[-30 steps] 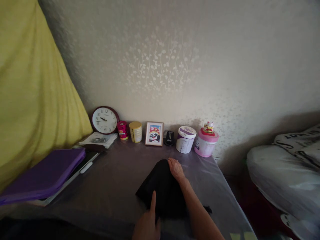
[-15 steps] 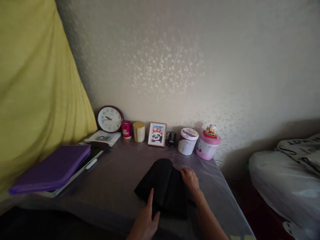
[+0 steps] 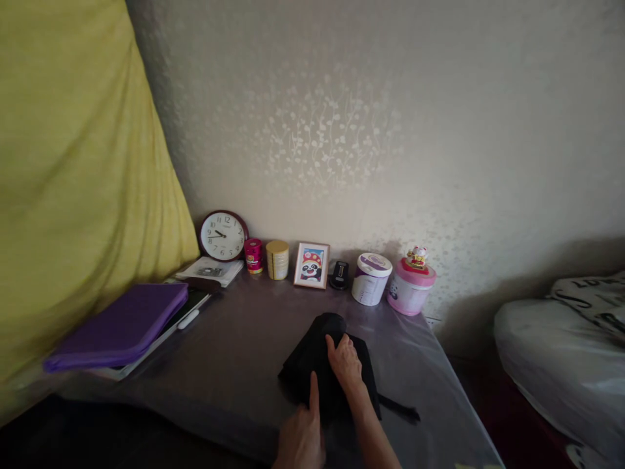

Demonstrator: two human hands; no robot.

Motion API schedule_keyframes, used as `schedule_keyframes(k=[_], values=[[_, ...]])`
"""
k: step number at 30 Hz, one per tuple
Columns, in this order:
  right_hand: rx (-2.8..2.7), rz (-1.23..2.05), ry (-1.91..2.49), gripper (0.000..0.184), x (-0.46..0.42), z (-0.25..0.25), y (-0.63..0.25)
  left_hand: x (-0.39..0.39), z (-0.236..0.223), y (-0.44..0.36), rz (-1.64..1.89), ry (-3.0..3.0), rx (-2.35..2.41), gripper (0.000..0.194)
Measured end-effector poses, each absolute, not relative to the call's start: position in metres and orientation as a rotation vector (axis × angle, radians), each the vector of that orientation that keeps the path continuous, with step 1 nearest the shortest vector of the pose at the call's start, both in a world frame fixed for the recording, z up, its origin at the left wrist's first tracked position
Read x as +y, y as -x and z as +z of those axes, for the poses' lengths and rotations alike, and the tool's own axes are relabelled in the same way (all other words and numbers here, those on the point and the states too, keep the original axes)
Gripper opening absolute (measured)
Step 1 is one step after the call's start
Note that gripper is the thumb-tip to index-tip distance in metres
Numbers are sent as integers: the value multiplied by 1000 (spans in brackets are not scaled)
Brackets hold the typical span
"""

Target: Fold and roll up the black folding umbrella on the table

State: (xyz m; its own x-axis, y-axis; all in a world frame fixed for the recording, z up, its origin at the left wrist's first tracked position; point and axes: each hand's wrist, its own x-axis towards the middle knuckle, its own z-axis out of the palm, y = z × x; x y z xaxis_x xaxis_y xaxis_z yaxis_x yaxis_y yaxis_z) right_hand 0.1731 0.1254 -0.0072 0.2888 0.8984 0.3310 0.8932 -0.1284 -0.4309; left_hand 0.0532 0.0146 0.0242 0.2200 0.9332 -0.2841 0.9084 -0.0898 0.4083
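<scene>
A black folded cloth item [image 3: 312,348] with a rounded upper end lies at the front of the table. From its right side a thin black cord [image 3: 400,408] with a frayed, tassel-like end reaches over the tabletop. My right hand [image 3: 346,365] is on the item's upper middle, its fingers bent and its thumb at the left, gripping the cloth. At the item's lower left edge is my left hand [image 3: 303,433], index finger stretched forward over the cloth and the other fingers curled or hidden.
Along the wall stand a clock [image 3: 223,236], a pink can [image 3: 253,256], a yellow-lidded jar [image 3: 277,260], a framed panda picture [image 3: 311,266], a small black device [image 3: 339,275] and two tubs, white [image 3: 371,280] and pink [image 3: 411,286]. Left lies a purple folder [image 3: 120,326].
My right hand has moved left from the item's right edge onto its middle. The black cord now shows at the right. My left hand's thumb is no longer visible; the view has shifted slightly.
</scene>
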Motion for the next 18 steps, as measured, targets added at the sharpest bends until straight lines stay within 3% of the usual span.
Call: schedule_keyframes(k=[9,15,18], values=[[-1475,30,2078,57,123,-5,-157,17,18,-46,175,-1979,1645,78],[-1401,121,1692,35,114,2,-215,26,26,-23,427,-1755,1524,71],[-1192,192,1666,39,108,6,-255,20,53,-13,530,-1581,1395,72]])
